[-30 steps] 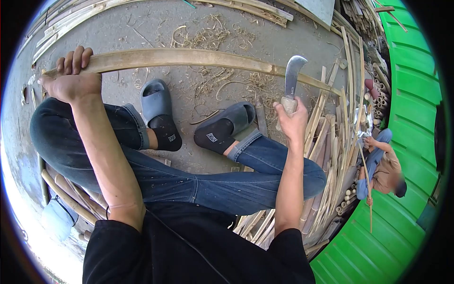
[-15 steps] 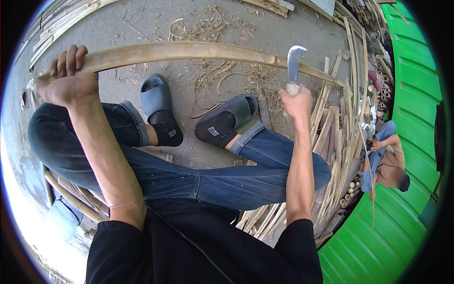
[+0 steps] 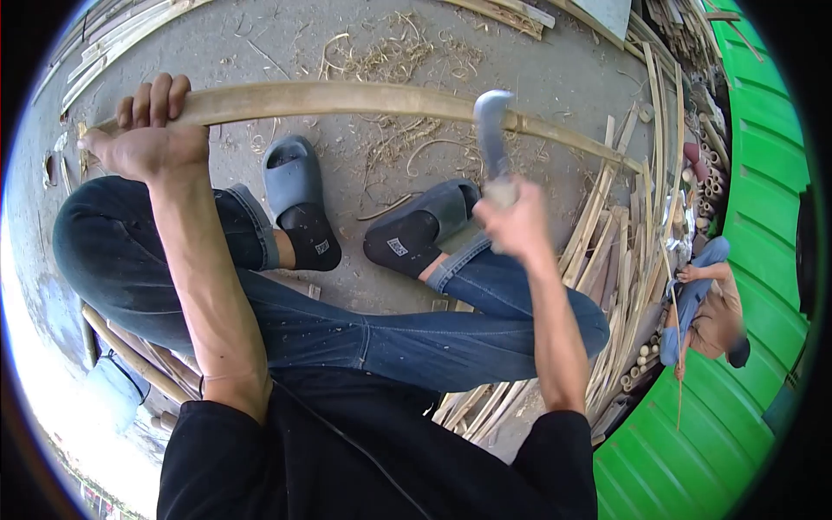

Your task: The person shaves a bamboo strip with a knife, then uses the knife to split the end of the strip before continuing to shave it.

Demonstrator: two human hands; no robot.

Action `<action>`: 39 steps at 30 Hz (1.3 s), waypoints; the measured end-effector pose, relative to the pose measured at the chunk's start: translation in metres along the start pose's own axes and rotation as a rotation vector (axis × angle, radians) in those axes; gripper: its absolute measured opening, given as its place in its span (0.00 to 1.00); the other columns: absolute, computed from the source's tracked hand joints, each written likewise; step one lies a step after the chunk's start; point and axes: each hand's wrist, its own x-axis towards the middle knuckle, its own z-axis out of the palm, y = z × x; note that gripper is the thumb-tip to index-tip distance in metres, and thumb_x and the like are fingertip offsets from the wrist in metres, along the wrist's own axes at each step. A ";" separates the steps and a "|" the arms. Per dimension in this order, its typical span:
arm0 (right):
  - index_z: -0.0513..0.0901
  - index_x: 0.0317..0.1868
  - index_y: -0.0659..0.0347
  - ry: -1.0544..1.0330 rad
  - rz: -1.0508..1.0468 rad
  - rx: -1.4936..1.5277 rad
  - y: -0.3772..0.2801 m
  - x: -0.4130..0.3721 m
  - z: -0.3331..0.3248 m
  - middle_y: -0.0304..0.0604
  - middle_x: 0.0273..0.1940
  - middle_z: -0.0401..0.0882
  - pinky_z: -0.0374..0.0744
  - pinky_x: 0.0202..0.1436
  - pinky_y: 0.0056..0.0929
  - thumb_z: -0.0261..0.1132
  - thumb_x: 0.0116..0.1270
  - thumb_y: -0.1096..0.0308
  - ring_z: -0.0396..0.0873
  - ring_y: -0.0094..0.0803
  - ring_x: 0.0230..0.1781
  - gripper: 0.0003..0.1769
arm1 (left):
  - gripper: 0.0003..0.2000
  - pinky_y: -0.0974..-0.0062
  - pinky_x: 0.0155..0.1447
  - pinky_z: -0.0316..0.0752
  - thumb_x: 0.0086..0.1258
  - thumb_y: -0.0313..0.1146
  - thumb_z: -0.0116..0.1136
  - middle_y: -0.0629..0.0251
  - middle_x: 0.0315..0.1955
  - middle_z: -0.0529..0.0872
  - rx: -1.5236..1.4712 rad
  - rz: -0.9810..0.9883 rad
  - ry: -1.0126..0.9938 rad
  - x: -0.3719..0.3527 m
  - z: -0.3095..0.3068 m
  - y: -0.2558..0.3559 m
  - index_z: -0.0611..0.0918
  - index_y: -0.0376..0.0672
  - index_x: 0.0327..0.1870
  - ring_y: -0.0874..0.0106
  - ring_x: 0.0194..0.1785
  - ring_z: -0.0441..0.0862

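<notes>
My left hand (image 3: 158, 130) is wrapped round the near-left end of a long bamboo strip (image 3: 329, 99). The strip stretches across in front of my legs, its far end over the pile at the right. In my right hand (image 3: 518, 218) is a knife with a curved, hooked blade (image 3: 492, 130), blurred by motion. The blade overlaps the strip in this view, just left of a ridge-like node (image 3: 511, 120). My fingers cover most of the knife's handle.
Split bamboo strips (image 3: 607, 251) lie heaped at my right. Curly shavings (image 3: 399, 56) cover the concrete ground ahead. My feet, in grey slides (image 3: 293, 178), sit under the strip. Beyond the pile, another person (image 3: 715, 299) sits beside a green corrugated panel (image 3: 763, 199), holding a thin strip.
My right hand has moved left with the knife, bringing the blade from right of the node to left of it. My left hand and the strip have shifted slightly right.
</notes>
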 end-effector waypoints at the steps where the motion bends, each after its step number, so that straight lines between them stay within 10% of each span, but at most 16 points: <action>1: 0.85 0.37 0.67 0.040 -0.081 -0.052 -0.006 0.003 -0.004 0.50 0.28 0.86 0.83 0.40 0.37 0.75 0.51 0.62 0.87 0.39 0.32 0.18 | 0.35 0.74 0.27 0.52 0.75 0.74 0.21 0.73 0.17 0.54 -0.031 -0.011 0.003 0.001 -0.008 0.002 0.62 0.50 0.26 0.75 0.20 0.51; 5: 0.83 0.32 0.63 0.211 0.173 0.028 0.032 0.039 -0.041 0.44 0.24 0.85 0.77 0.18 0.23 0.71 0.60 0.69 0.79 0.23 0.14 0.06 | 0.35 0.74 0.27 0.52 0.75 0.74 0.20 0.73 0.17 0.54 -0.073 -0.029 -0.034 -0.004 -0.007 0.003 0.62 0.49 0.26 0.74 0.20 0.51; 9: 0.85 0.41 0.69 -0.039 -0.031 -0.080 -0.011 -0.011 -0.012 0.54 0.33 0.88 0.83 0.44 0.37 0.75 0.52 0.63 0.87 0.47 0.36 0.20 | 0.35 0.74 0.27 0.53 0.75 0.74 0.19 0.73 0.17 0.55 -0.034 -0.042 -0.013 0.001 -0.013 0.006 0.61 0.50 0.25 0.75 0.21 0.51; 10: 0.85 0.41 0.70 0.165 -0.022 -0.098 0.001 0.005 -0.016 0.55 0.33 0.87 0.83 0.42 0.37 0.75 0.53 0.63 0.87 0.45 0.34 0.20 | 0.35 0.74 0.27 0.52 0.75 0.74 0.19 0.73 0.17 0.55 -0.042 -0.040 -0.029 -0.001 -0.011 0.006 0.61 0.50 0.25 0.75 0.21 0.51; 12: 0.85 0.42 0.71 0.107 0.287 -0.015 0.005 0.035 -0.042 0.56 0.33 0.87 0.84 0.44 0.38 0.76 0.52 0.62 0.87 0.46 0.36 0.22 | 0.35 0.74 0.27 0.52 0.76 0.74 0.19 0.73 0.17 0.55 -0.060 -0.040 -0.026 -0.006 -0.011 0.005 0.61 0.50 0.25 0.75 0.21 0.51; 16: 0.83 0.37 0.68 0.075 -0.408 -0.076 0.009 0.001 -0.006 0.46 0.24 0.86 0.77 0.20 0.32 0.71 0.59 0.69 0.80 0.27 0.16 0.10 | 0.29 0.75 0.26 0.52 0.77 0.64 0.27 0.73 0.16 0.55 0.019 -0.016 0.085 -0.004 -0.001 0.005 0.60 0.50 0.21 0.76 0.20 0.51; 18: 0.84 0.36 0.67 0.186 0.148 0.087 0.001 0.029 -0.034 0.47 0.26 0.87 0.77 0.20 0.31 0.71 0.59 0.69 0.81 0.27 0.18 0.09 | 0.35 0.74 0.26 0.51 0.75 0.74 0.18 0.72 0.17 0.55 -0.075 -0.042 -0.076 -0.005 -0.006 0.009 0.61 0.50 0.24 0.74 0.21 0.50; 20: 0.83 0.32 0.66 0.142 0.235 0.097 -0.013 0.023 -0.020 0.48 0.28 0.87 0.79 0.25 0.32 0.72 0.57 0.68 0.82 0.30 0.21 0.10 | 0.35 0.74 0.26 0.51 0.75 0.74 0.18 0.72 0.17 0.55 -0.075 -0.045 -0.046 -0.006 -0.012 0.007 0.61 0.50 0.25 0.74 0.21 0.51; 24: 0.83 0.36 0.67 0.182 -0.135 -0.046 -0.034 -0.011 0.013 0.49 0.27 0.86 0.84 0.39 0.38 0.73 0.54 0.65 0.86 0.39 0.29 0.14 | 0.35 0.74 0.27 0.52 0.75 0.74 0.19 0.72 0.17 0.56 -0.079 -0.062 -0.039 0.000 -0.010 0.011 0.61 0.50 0.25 0.74 0.21 0.51; 26: 0.83 0.36 0.68 0.230 0.219 0.231 0.005 0.019 -0.005 0.47 0.24 0.85 0.83 0.33 0.36 0.72 0.56 0.69 0.85 0.36 0.24 0.12 | 0.34 0.74 0.27 0.52 0.75 0.74 0.21 0.73 0.18 0.56 -0.097 -0.045 -0.015 -0.011 0.000 0.006 0.62 0.50 0.26 0.74 0.21 0.51; 34: 0.83 0.41 0.66 0.266 -0.155 0.199 -0.052 -0.027 0.063 0.42 0.27 0.84 0.82 0.34 0.34 0.72 0.55 0.68 0.83 0.31 0.25 0.15 | 0.35 0.77 0.25 0.52 0.73 0.77 0.24 0.75 0.17 0.56 -0.095 -0.037 0.027 -0.008 -0.002 0.018 0.61 0.51 0.26 0.76 0.19 0.51; 35: 0.83 0.35 0.67 0.172 0.044 0.289 -0.052 -0.026 0.044 0.51 0.29 0.87 0.83 0.39 0.40 0.74 0.52 0.64 0.87 0.41 0.31 0.16 | 0.35 0.77 0.25 0.52 0.72 0.78 0.24 0.75 0.17 0.56 -0.082 -0.030 0.057 -0.008 0.002 0.012 0.61 0.51 0.26 0.77 0.19 0.51; 39: 0.82 0.37 0.67 0.218 0.193 0.355 -0.030 -0.004 0.014 0.41 0.26 0.84 0.77 0.19 0.27 0.69 0.61 0.74 0.79 0.24 0.17 0.06 | 0.35 0.76 0.25 0.53 0.72 0.78 0.26 0.75 0.17 0.55 -0.072 -0.032 0.079 -0.025 0.019 -0.004 0.62 0.51 0.27 0.76 0.20 0.51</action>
